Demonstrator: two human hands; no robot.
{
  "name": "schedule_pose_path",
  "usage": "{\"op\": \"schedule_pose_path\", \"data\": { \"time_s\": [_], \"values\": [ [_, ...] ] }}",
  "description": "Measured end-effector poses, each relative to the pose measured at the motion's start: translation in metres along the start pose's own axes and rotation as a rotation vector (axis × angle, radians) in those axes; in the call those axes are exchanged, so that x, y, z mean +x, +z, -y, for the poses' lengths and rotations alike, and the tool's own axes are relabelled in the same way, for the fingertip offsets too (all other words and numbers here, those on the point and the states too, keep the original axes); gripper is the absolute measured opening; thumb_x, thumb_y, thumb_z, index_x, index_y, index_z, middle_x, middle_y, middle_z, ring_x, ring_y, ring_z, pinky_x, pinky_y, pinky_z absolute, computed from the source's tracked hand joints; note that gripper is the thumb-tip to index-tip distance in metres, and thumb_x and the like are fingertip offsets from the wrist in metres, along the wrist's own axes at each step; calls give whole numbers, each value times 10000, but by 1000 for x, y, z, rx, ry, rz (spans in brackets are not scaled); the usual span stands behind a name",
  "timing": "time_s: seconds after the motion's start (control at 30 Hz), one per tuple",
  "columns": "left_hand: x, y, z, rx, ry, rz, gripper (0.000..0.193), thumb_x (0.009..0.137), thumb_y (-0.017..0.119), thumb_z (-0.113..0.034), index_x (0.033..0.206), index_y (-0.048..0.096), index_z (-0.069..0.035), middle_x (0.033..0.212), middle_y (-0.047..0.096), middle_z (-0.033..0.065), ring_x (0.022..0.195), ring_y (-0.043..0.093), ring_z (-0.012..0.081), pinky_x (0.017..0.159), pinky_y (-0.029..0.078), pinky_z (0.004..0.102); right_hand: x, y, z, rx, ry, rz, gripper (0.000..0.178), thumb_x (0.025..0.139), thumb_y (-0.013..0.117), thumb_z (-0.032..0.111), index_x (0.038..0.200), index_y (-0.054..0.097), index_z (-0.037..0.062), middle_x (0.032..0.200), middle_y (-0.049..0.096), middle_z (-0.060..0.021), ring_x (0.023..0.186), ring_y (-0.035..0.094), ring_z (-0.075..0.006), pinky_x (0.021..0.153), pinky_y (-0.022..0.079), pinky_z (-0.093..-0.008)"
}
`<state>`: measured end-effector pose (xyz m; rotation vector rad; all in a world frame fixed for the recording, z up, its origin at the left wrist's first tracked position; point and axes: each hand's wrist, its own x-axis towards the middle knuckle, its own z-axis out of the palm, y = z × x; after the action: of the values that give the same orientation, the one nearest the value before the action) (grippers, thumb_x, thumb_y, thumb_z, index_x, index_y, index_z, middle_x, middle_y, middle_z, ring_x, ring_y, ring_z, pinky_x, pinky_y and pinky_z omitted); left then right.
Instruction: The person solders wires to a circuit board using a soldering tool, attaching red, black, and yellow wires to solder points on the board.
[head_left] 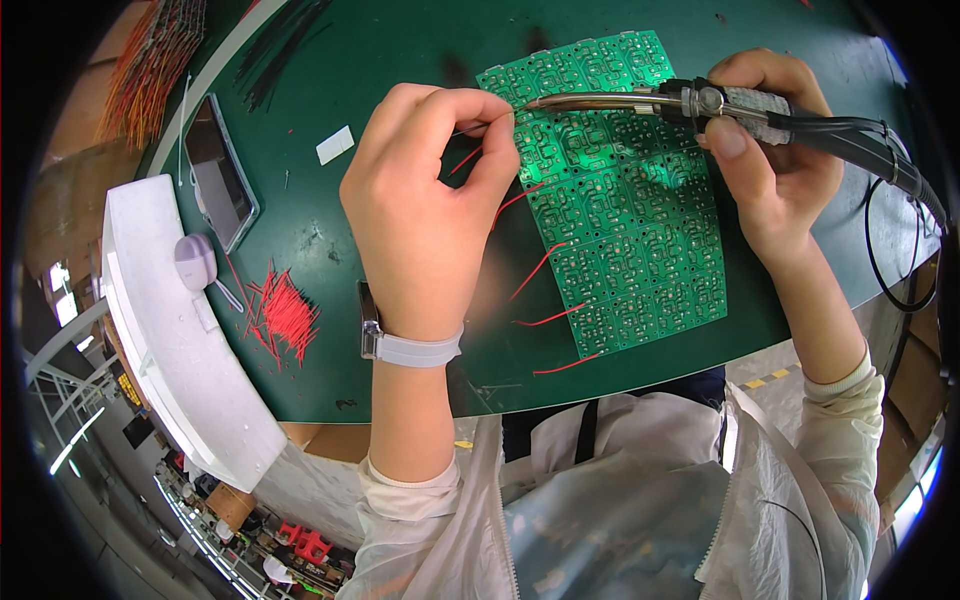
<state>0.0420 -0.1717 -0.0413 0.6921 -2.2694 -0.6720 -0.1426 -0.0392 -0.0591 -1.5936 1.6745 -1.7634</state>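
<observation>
A green panel of circuit boards (640, 235) lies on the bench in front of me, with several red wires (533, 272) sticking out from its left edge. At the panel's upper left corner, my left hand (430, 190) is closed in a pinch; a short piece of red wire shows in the gap between finger and thumb, and the pinched end is hidden. My right hand (780, 150) grips a soldering iron (610, 101) with a curved metal tube and black cables. The iron's tip reaches across the panel to the left fingertips.
A pile of cut red wires (287, 312) lies left, near a phone (220, 170) and a lilac earbud case (195, 262) on a white foam block (180, 330). Farther back are black wires (275, 55) and a white card (335, 145). Cables (900, 180) trail right.
</observation>
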Motion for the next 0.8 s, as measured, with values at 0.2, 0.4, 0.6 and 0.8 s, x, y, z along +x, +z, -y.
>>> {"op": "schedule_pose_path", "data": {
  "time_s": [0.2, 0.4, 0.6, 0.8],
  "values": [
    [16, 3, 11, -11, -8, 2, 122, 707, 660, 75, 794, 606, 9, 757, 587, 36, 675, 553, 95, 582, 406, 203, 16, 4, -9, 28, 24, -41, 328, 804, 650, 143, 1008, 500, -66, 877, 537, -100, 670, 521, -100, 614, 426, -206],
    [19, 1, 10, 93, 16, 26, 122, 709, 662, 49, 791, 607, -21, 772, 586, 35, 643, 529, 104, 570, 402, 221, 19, 7, -6, 10, -10, -57, 341, 799, 655, 178, 989, 493, -55, 867, 530, -93, 668, 517, -99, 604, 421, -210],
    [31, -19, 14, 136, 35, 13, 194, 764, 649, -53, 942, 574, -42, 842, 575, 84, 742, 555, 228, 668, 450, 331, 20, 7, -7, 185, 8, -94, 285, 762, 665, 49, 971, 501, -56, 851, 561, -70, 713, 492, -71, 626, 399, -201],
    [93, -49, 83, 485, 55, 109, 130, 815, 604, -60, 940, 591, -25, 863, 590, 74, 761, 565, 179, 688, 460, 287, 21, 9, -7, 210, 13, -94, 278, 757, 663, 45, 962, 502, -52, 850, 563, -74, 708, 501, -76, 633, 408, -202]
  ]
}}
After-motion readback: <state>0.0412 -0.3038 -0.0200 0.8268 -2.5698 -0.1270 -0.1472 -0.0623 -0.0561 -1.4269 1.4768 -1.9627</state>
